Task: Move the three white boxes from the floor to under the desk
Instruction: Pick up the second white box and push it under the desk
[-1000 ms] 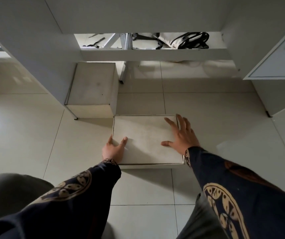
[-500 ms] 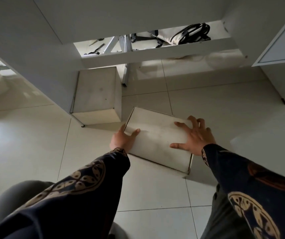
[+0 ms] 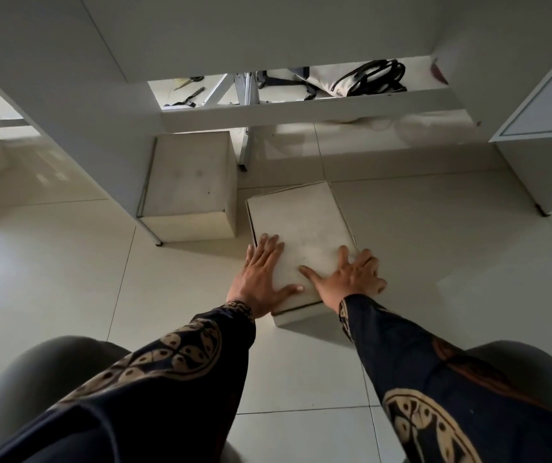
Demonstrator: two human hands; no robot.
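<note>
White flat box (image 3: 301, 235) lies on the tiled floor (image 3: 435, 235), just beside a taller box (image 3: 188, 185) under the desk (image 3: 67, 95). The left hand (image 3: 261, 275) and right hand (image 3: 348, 279) press flat on its lid, fingers spread apart.

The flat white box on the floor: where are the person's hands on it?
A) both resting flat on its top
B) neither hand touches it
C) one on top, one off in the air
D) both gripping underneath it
A: the left hand and right hand both lie palm-down on the near end of the flat white box.
</note>
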